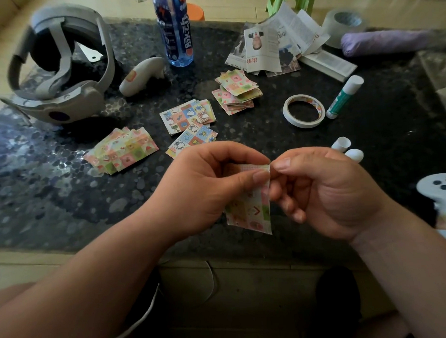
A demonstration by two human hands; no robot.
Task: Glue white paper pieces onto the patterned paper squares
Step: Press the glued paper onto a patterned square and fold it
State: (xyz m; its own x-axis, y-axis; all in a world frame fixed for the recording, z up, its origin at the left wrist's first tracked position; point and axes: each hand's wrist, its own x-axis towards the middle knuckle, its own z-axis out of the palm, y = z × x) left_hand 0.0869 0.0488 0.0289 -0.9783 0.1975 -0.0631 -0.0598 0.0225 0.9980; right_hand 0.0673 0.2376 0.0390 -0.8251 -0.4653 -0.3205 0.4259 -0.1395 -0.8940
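Only one view is given. It is taken by a wide-angle camera worn on the head, and the scene is looked at forward and downward. The fingers (257, 176) are seen from near and from above, close to the middle of the frame. Beyond the fingers the bench (53, 187) is shown up to its far edge. Nearer than the fingers, the forearms (94, 287) are cut by the lower corners.

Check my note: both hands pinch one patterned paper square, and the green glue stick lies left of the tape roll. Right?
No. The head view shows the green glue stick lying right of the tape roll, not left. The left hand and right hand pinch one patterned paper square.
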